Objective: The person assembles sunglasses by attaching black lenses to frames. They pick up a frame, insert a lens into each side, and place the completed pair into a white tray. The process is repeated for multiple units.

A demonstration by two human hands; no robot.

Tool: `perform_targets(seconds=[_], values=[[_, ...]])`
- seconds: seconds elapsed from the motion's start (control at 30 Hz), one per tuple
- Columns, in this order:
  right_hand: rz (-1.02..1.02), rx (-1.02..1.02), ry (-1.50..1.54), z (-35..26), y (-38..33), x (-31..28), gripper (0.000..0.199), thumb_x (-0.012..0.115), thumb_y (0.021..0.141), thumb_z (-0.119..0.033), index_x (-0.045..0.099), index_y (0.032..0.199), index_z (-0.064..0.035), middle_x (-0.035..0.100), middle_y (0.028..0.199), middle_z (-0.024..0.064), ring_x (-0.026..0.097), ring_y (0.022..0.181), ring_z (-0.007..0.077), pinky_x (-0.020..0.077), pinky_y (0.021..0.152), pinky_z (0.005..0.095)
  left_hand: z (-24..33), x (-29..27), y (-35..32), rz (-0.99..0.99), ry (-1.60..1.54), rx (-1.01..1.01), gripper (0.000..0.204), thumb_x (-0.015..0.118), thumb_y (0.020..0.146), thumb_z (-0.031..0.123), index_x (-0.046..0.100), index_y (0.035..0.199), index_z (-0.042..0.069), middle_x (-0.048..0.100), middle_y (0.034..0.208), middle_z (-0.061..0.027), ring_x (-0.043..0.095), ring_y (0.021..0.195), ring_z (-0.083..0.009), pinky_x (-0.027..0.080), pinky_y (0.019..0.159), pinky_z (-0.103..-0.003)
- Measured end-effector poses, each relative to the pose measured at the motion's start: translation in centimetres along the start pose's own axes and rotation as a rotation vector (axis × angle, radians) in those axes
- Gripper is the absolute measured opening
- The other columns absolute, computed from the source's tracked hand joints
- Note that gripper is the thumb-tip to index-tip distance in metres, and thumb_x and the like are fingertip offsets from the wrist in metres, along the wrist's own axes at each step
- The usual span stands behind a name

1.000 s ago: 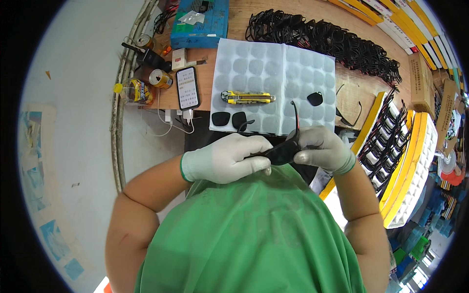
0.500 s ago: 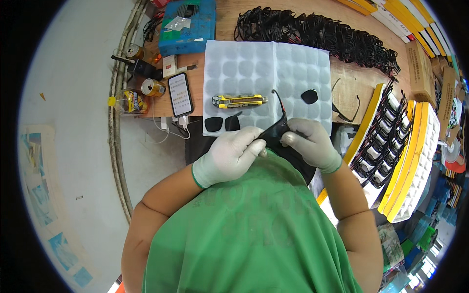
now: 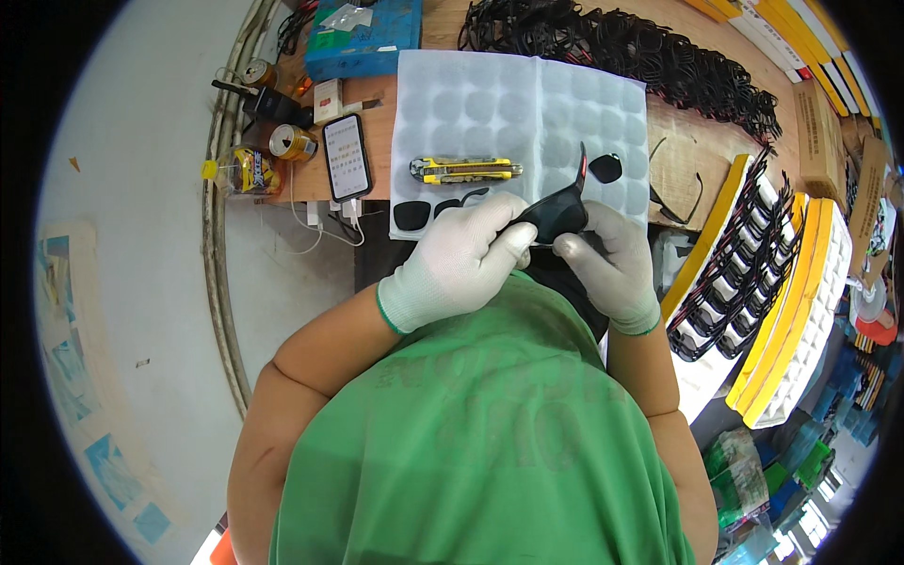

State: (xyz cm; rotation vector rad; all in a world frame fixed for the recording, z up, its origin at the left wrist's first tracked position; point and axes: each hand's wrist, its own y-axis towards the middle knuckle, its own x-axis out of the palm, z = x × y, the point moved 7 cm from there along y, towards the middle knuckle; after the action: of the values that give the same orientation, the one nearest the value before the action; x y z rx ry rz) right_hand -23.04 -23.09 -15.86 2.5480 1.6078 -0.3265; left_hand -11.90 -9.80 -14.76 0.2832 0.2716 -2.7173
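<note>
Wooden bench top spreads out around a pale dimpled sheet, with a heap of black eyewear frames beyond its far edge and a phone to its left. Over the sheet's near edge, right of its middle, the black sunglasses are held up in front of the person. Compared with half a second ago, they have moved a little farther over the sheet, and the raised temple, which leaned left, now tips slightly right. That suggests the piece is still being turned and handled rather than put down. The yellow utility knife lies unmoved on the sheet.

The gloved left hand, at the sheet's near edge, pinches one end of the sunglasses between thumb and fingers, its forearm angling in from the lower left. The gloved right hand, by the sheet's near right corner, points upward with its thumb at the lower rim of the front and its fingers curled near the far end; whether they grip or merely steady it, I cannot tell.
</note>
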Motion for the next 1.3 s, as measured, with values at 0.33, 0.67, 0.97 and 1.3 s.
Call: perform_targets(seconds=[0.33,0.67,0.97,1.3], values=[[-0.052,0.099,0.043,-0.6,-0.1,2.5,0.030,0.070,0.093,-0.025,0.065,0.082,0.0024,0.054,0.064,0.0091,0.048,0.059,0.0134,0.0406,0.056,0.0320,1.4,0.0,-2.4,0.182,0.365,0.292,0.039,0.060,0.093,0.004,0.050,0.129,-0.007,0.067,0.096,-0.0215,0.072,0.073,-0.0329,0.057,0.062,-0.040],[-0.056,-0.331,-0.203,-6.2,1.3,1.2,0.048,0.086,0.079,-0.024,0.063,0.112,0.0016,0.066,0.092,0.0111,0.062,0.082,0.0200,0.0501,0.075,0.0322,4.8,-1.9,-3.4,0.144,0.460,0.504,0.038,0.067,0.084,0.001,0.056,0.120,-0.007,0.067,0.092,-0.0203,0.068,0.064,-0.0328,0.056,0.058,-0.040],[-0.444,-0.408,-0.167,-2.9,-3.4,6.2,0.025,0.083,0.076,-0.019,0.066,0.087,-0.0044,0.065,0.086,0.0118,0.065,0.090,0.0338,0.0463,0.106,0.0525,-4.3,-5.7,-4.7,0.068,0.119,0.245,0.023,0.073,0.086,0.016,0.069,0.104,0.002,0.070,0.086,-0.0162,0.071,0.077,-0.0318,0.056,0.067,-0.040],[-0.168,-0.202,0.003,-1.7,-4.1,0.7,0.023,0.078,0.078,-0.017,0.063,0.076,-0.0001,0.062,0.077,0.0126,0.057,0.072,0.0326,0.0503,0.089,0.0442,-11.3,-3.6,-1.3,0.163,0.999,-0.193,0.055,0.080,0.078,0.045,0.067,0.114,0.006,0.060,0.120,-0.0161,0.056,0.117,-0.0376,0.046,0.095,-0.050]])
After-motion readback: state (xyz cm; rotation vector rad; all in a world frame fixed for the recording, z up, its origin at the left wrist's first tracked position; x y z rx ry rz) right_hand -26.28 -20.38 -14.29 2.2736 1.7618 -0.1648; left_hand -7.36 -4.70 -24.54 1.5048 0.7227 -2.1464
